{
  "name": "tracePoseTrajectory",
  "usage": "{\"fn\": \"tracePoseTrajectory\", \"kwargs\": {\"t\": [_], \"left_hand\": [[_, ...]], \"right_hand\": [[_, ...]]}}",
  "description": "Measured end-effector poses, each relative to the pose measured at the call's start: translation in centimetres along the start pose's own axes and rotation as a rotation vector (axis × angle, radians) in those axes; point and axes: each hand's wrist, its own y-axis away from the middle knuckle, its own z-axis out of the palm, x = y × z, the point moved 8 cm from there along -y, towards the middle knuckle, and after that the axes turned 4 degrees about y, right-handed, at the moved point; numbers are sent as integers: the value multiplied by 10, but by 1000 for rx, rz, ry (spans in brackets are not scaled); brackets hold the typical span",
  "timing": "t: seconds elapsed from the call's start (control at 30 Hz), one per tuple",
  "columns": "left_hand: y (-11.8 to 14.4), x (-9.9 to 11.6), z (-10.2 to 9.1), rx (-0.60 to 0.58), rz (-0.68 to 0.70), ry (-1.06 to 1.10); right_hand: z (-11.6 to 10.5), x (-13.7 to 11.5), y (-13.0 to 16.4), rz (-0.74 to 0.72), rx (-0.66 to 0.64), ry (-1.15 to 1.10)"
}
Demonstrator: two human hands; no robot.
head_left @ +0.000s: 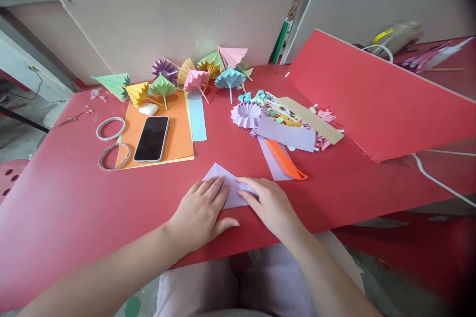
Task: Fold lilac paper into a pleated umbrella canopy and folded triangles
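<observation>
A folded lilac paper (223, 178) lies on the red table (74, 198) near its front edge. My left hand (201, 213) rests flat on the paper's left side, fingers spread. From the right, my right hand (269, 203) presses its fingertips on the same paper. Both hands press the sheet down; neither lifts it. Part of the paper is hidden under my fingers.
A black phone (151, 138) lies on orange paper (178, 133), with two tape rings (110, 129) to its left. Several paper umbrellas (193, 79) stand at the back. Lilac sheets, an orange comb-like tool (284, 158) and paper scraps (297, 119) sit right of centre, beside a tilted red board (372, 99).
</observation>
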Motion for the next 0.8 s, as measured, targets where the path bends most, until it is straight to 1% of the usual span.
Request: {"fn": "tracePoseTrajectory", "kwargs": {"t": [0.13, 0.23, 0.3, 0.43, 0.57, 0.8], "left_hand": [[-13, -5, -3, 19, -32, -39], [-13, -5, -2, 102, -21, -53], [-10, -5, 1, 135, -10, -37], [-7, -7, 8, 110, -3, 8], [-8, -7, 7, 106, -1, 34], [-8, -7, 9, 97, -7, 29]], "right_hand": [[1, 2, 2, 12, -2, 13], [0, 2, 2, 10, -6, -1], [-1, 1, 2, 13, -11, -7], [-2, 0, 3, 6, 8, -10], [-3, -2, 4, -19, 33, -6], [-4, -2, 4, -28, 32, 2]]}}
